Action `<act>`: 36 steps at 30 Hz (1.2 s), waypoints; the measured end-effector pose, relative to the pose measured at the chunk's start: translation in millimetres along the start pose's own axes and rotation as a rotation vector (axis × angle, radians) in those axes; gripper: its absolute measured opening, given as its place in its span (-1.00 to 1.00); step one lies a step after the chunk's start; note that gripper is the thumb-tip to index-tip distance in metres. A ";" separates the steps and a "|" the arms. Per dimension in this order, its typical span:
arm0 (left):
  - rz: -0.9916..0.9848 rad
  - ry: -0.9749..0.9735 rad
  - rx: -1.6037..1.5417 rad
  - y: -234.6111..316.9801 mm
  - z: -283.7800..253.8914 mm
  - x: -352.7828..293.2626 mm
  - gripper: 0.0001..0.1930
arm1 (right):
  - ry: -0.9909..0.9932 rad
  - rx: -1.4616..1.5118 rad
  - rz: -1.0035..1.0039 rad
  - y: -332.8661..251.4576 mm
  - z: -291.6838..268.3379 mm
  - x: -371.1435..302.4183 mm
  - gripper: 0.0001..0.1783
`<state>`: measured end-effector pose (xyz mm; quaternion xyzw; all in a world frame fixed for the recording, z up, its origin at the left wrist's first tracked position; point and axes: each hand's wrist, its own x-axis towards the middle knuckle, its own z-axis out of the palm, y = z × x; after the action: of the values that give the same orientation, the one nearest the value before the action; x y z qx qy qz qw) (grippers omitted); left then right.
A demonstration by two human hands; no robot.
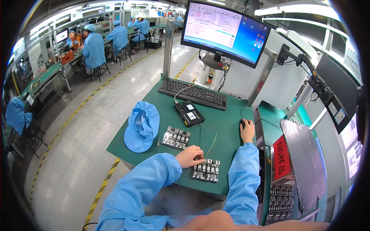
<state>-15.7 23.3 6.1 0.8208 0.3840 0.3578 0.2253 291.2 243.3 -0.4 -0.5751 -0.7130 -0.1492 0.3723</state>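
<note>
My left hand point(189, 156) is closed, its fingertips pressed together at the upper left corner of a panel of small metal-capped circuit modules point(206, 171). A thin pale cable point(215, 139) runs from a black box with small lit screens point(189, 114) down to those fingertips; its very end is hidden. Over at the right edge of the green table point(173, 88), my right hand point(247, 131) rests curled on a black mouse point(242, 123), which it mostly covers. Another panel of such modules point(176, 138) lies left of the cable, beside a small metal pin-like piece point(158, 143).
A blue cloth cap point(142, 127) lies at the table's left. Behind the box are a black keyboard point(192, 93) and a lit monitor point(225, 32). At right stand a red sign point(281, 158), a grey board point(302, 165) and stacked panels point(279, 202). People in blue work at far benches.
</note>
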 end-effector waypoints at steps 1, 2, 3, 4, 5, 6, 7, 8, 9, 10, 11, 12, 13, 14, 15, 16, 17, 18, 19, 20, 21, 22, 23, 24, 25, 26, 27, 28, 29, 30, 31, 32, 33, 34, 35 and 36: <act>0.013 0.005 0.001 0.4 1.2 0.9 -0.83 | -0.001 0.001 -0.002 -0.1 0.1 0.3 -0.65; 0.000 -0.006 -0.007 0.2 0.8 1.2 -0.82 | 0.000 0.000 -0.002 -0.2 0.2 0.1 -0.65; -0.001 -0.007 -0.008 -0.5 1.0 1.0 -0.82 | 0.001 -0.001 -0.001 0.1 0.0 -0.2 -0.66; 0.004 -0.001 -0.005 -1.7 0.8 1.1 -0.83 | 0.002 -0.003 0.002 -0.2 -0.8 0.1 -0.66; 0.010 0.004 -0.002 -2.4 0.9 1.7 -0.83 | 0.082 -0.012 0.007 0.0 -1.9 0.8 -0.66; 0.013 0.000 -0.004 -2.4 1.5 2.7 -0.83 | 0.162 -0.023 0.013 1.0 -4.1 0.5 -0.66; 0.008 0.003 -0.004 -0.7 1.1 1.8 -0.83 | 0.160 -0.023 0.016 -0.7 -8.9 -1.3 -0.66; 0.003 0.005 -0.003 0.2 0.9 1.1 -0.83 | 0.145 -0.048 0.056 -1.1 -15.5 -3.4 -0.65; 0.003 0.001 -0.005 -1.2 0.5 1.4 -0.83 | 0.131 -0.074 0.096 -1.1 -22.6 -5.8 -0.64; 0.020 0.010 0.001 -3.1 -0.3 2.5 -0.83 | 0.117 -0.101 0.136 -1.7 -30.1 -8.0 -0.62; 0.037 0.020 0.008 -4.0 -0.8 2.9 -0.83 | 0.117 -0.104 0.139 -1.7 -36.3 -13.3 -0.62; 0.030 0.018 0.002 -3.5 -0.6 2.2 -0.82 | 0.082 -0.094 0.108 -1.0 -42.5 -22.2 -0.62; 0.038 0.014 -0.001 -3.0 -0.7 3.6 -0.82 | 0.051 -0.088 0.079 0.3 -50.3 -29.8 -0.61; 0.039 0.019 0.008 -2.7 -0.3 3.2 -0.82 | 0.041 -0.077 0.037 -1.9 -57.2 -35.5 -0.59; 0.040 0.025 0.017 -2.5 -0.2 2.6 -0.82 | 0.044 -0.079 0.037 -4.7 -64.5 -42.7 -0.59; 0.046 0.027 0.017 -2.7 -0.7 2.6 -0.82 | 0.004 -0.039 0.028 -12.2 -75.2 -49.2 -0.59; 0.037 0.023 0.010 -2.9 0.1 2.2 -0.83 | -0.038 0.002 0.017 -19.1 -83.8 -56.0 -0.58; 0.028 0.020 0.003 -3.2 0.8 1.5 -0.83 | -0.064 0.018 0.014 -25.7 -89.2 -63.3 -0.57; 0.033 0.022 0.003 -3.0 1.7 1.1 -0.83 | -0.080 0.019 -0.008 -26.3 -90.1 -71.3 -0.56; 0.028 0.027 0.015 -3.1 2.4 0.1 -0.83 | -0.087 -0.009 -0.041 -26.7 -89.5 -74.8 -0.56; 0.023 0.032 0.028 -2.9 2.7 0.2 -0.83 | -0.095 -0.036 -0.074 -26.1 -87.8 -75.3 -0.56; 0.012 0.023 0.020 -2.3 1.9 0.1 -0.83 | -0.093 -0.038 -0.073 -25.1 -85.3 -74.6 -0.56; 0.013 0.022 0.020 -2.0 2.1 0.1 -0.83 | -0.071 -0.046 -0.095 -23.9 -82.3 -72.8 -0.56; 0.026 0.030 0.021 -1.6 2.7 0.2 -0.83 | -0.049 -0.055 -0.116 -23.1 -80.0 -71.7 -0.57; 0.038 0.040 0.024 -2.1 2.7 0.6 -0.83 | -0.048 -0.054 -0.118 -23.6 -78.1 -69.8 -0.57; 0.038 0.042 0.025 -2.6 2.6 0.7 -0.83 | -0.052 -0.026 -0.096 -24.2 -76.6 -68.4 -0.58; 0.036 0.040 0.019 -2.9 2.6 0.7 -0.83 | -0.056 0.002 -0.073 -24.6 -75.1 -67.2 -0.59; 0.034 0.037 0.012 -3.0 3.3 0.8 -0.83 | -0.056 0.001 -0.074 -23.8 -73.5 -66.6 -0.59; 0.035 0.037 0.011 -3.5 3.3 0.9 -0.83 | -0.061 0.010 -0.073 -23.1 -72.1 -66.1 -0.60; 0.019 0.021 0.011 -4.1 2.6 1.0 -0.83 | -0.066 0.018 -0.072 -22.1 -71.4 -65.8 -0.61; 0.002 0.006 0.012 -4.5 2.1 1.1 -0.83 | -0.067 0.017 -0.072 -23.0 -72.3 -64.8 -0.61; 0.002 0.006 0.011 -4.2 1.9 1.4 -0.83 | -0.066 0.033 -0.085 -24.4 -73.6 -63.7 -0.62; 0.024 0.025 0.020 -3.5 1.8 1.6 -0.83 | -0.065 0.048 -0.097 -25.6 -74.4 -63.2 -0.63; 0.047 0.042 0.030 -2.7 2.0 2.2 -0.82 | -0.065 0.046 -0.096 -26.0 -74.6 -62.9 -0.63; 0.048 0.042 0.029 -2.7 2.3 1.9 -0.82 | -0.080 0.058 -0.109 -26.4 -74.5 -62.8 -0.64; 0.047 0.042 0.031 -3.0 2.4 1.0 -0.82 | -0.096 0.071 -0.123 -26.9 -74.7 -63.0 -0.64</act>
<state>-14.8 25.7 3.0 0.8252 0.3748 0.3741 0.1962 296.8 142.8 11.8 -0.5234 -0.7687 -0.1186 0.3479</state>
